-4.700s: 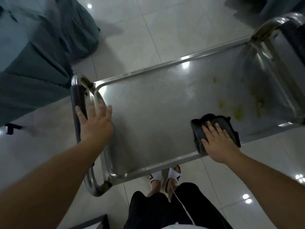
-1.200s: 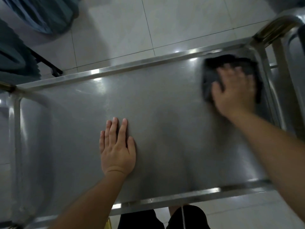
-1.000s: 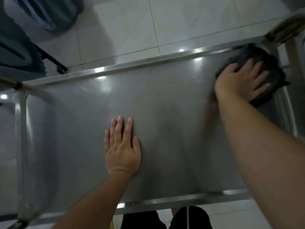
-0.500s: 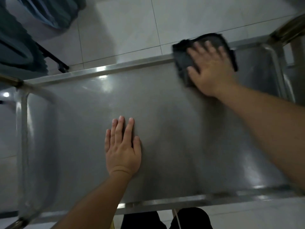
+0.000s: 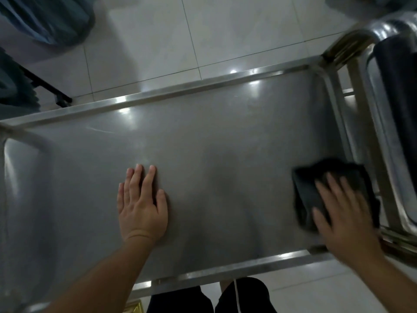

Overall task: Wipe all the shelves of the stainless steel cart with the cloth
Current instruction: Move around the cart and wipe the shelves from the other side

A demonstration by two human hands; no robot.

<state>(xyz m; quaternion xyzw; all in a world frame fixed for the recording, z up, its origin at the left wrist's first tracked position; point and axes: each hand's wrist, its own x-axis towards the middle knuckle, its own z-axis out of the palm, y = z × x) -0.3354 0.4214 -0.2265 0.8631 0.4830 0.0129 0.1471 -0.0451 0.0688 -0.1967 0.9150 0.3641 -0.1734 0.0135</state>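
**Cloth swings back to the near right corner**

And the right hand [image 5: 345, 213] has swept the dark folded cloth [image 5: 327, 190] from the far rail down to the near right corner of the stainless steel cart's top shelf [image 5: 225, 141]; this end looks nearly covered. Palm flat, fingers spread, pressing the cloth rather than clutching it. The left hand [image 5: 142, 204] stays planted open mid-shelf, bracing, holding nothing.

Nothing readable is showing up anywhere here, honestly. No labels, brand marks, numbers or signs are appearing on the steel cart shelf [image 5: 203, 154], the dark cloth [image 5: 316, 188] at the right of the frame, or the floor tiles [image 5: 158, 41] across the top.
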